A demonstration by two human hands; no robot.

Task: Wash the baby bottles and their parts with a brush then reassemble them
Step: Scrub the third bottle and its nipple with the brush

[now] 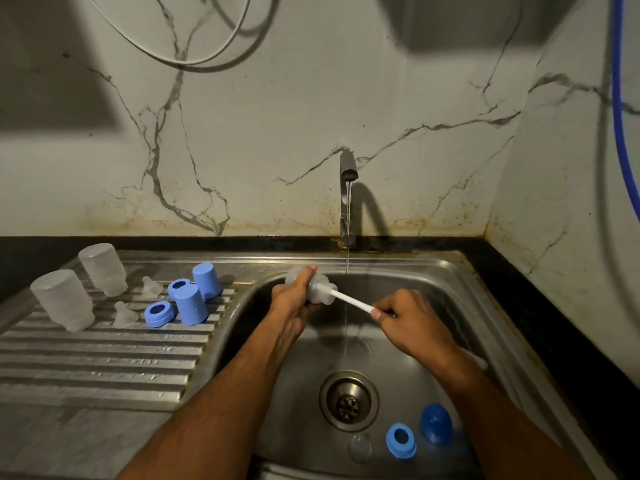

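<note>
While water runs from the tap (348,174) in a thin stream between the two hands, the left hand (294,299) grips a frosted bottle (320,287) over the sink (460,271). That bottle lies roughly level, its long axis running left to right, its mouth pointing toward the right hand (412,320). The right hand pinches the white brush handle (349,299), which slants down from the bottle's mouth to the fingers; the brush head sits inside the bottle. The hands are apart, joined only by bottle and brush.

To the left of the left hand, on the ribbed draining surface (104,358), stand two more frosted bottles (62,299), mouths down. Near them lie two clear teats (152,287), two blue rings (159,314) and two blue caps (189,304) standing open end down.

Below the right hand, on the sink floor past the drain (348,400), lie one blue ring (401,439), one blue cap (436,423) on its side and one clear teat (360,446).
</note>
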